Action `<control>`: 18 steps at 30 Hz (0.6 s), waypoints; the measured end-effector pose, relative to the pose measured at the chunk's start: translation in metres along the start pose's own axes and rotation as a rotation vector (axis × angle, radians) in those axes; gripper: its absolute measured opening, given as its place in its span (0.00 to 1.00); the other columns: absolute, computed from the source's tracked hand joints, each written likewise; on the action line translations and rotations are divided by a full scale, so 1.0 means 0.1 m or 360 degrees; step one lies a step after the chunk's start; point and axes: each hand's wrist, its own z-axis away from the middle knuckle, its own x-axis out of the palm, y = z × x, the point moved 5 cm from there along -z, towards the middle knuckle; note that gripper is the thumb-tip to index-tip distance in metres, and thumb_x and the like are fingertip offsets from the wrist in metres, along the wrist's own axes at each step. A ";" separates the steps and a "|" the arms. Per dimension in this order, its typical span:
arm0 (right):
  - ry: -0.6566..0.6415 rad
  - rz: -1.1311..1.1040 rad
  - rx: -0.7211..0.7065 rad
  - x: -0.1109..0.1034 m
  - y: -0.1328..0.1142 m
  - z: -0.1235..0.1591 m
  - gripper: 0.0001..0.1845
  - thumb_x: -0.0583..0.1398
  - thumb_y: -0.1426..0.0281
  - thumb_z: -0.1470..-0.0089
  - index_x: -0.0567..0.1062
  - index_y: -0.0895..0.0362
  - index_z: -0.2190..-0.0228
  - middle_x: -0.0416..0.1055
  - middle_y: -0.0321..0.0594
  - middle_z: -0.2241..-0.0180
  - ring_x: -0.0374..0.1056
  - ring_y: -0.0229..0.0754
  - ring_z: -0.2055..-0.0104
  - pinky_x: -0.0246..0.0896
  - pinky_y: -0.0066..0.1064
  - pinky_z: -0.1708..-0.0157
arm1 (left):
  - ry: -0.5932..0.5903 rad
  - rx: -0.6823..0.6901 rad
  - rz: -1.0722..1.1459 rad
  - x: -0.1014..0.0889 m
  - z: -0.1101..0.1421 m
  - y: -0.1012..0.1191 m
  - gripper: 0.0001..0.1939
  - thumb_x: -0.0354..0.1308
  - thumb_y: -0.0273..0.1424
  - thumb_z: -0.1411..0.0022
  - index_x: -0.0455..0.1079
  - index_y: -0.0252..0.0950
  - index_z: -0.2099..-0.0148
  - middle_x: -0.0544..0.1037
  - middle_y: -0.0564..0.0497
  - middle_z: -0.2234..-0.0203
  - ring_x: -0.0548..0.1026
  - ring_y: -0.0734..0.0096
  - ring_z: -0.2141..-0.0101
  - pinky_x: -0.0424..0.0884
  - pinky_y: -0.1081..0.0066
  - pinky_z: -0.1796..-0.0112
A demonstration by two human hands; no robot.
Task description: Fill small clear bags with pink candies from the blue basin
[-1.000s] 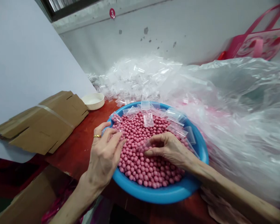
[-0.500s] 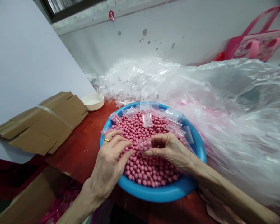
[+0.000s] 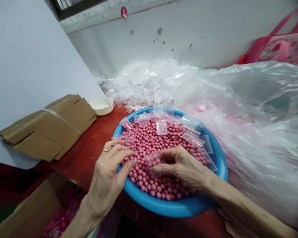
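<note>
A blue basin (image 3: 149, 205) full of round pink beads (image 3: 161, 188) stands before me. Held between the thumb and fingers of my right hand (image 3: 182, 165) is a small clear plastic bag (image 3: 152, 160) with pink beads inside, just above the heap. My left hand (image 3: 111, 168) reaches over the basin's left side with its fingers apart, close to another clear bag (image 3: 131, 142) on the beads. Several more clear bags, such as one flat bag (image 3: 161, 127) at the back, lie over the beads and along the far rim.
Behind the basin rises a pile of clear bags (image 3: 144, 79), with large plastic sheeting (image 3: 258, 132) to the right. A white round dish (image 3: 102, 106) and flattened cardboard (image 3: 49, 129) lie left on the red table (image 3: 89, 158). An open carton (image 3: 39, 201) sits lower left.
My left hand has moved left, away from the bag in my right hand. The right hand keeps its grip on that bag. The view has shifted slightly.
</note>
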 end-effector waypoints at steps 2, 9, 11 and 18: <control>0.0022 -0.0004 -0.0011 0.01 0.01 0.02 0.09 0.64 0.67 0.56 0.74 0.59 0.80 0.64 0.31 0.82 0.55 0.31 0.78 0.50 0.25 0.77 | -0.0002 -0.0017 0.0014 0.02 0.01 -0.02 0.06 0.61 0.22 0.44 0.72 0.33 0.63 0.76 0.48 0.68 0.68 0.63 0.56 0.66 0.60 0.52; 0.0096 0.0093 -0.0238 0.11 -0.22 -0.05 0.12 0.64 0.71 0.55 0.69 0.59 0.83 0.55 0.27 0.83 0.50 0.30 0.78 0.45 0.26 0.77 | 0.0110 -0.0045 -0.0046 -0.09 0.01 -0.06 0.05 0.61 0.23 0.44 0.73 0.35 0.63 0.77 0.50 0.69 0.70 0.64 0.56 0.67 0.63 0.53; 0.0194 0.0201 -0.0417 0.21 -0.33 -0.13 0.15 0.65 0.75 0.55 0.66 0.59 0.85 0.53 0.26 0.84 0.49 0.29 0.79 0.45 0.25 0.76 | 0.0155 -0.0054 -0.0133 -0.15 0.01 -0.09 0.07 0.62 0.25 0.44 0.73 0.36 0.60 0.77 0.49 0.66 0.69 0.62 0.54 0.67 0.61 0.52; 0.0203 0.1014 -0.0638 0.54 -0.42 -0.30 0.10 0.62 0.72 0.49 0.68 0.59 0.79 0.67 0.33 0.77 0.58 0.34 0.75 0.50 0.28 0.73 | 0.0030 0.0104 -0.0382 -0.04 0.06 -0.29 0.08 0.61 0.26 0.43 0.72 0.31 0.59 0.76 0.43 0.60 0.63 0.52 0.47 0.64 0.51 0.49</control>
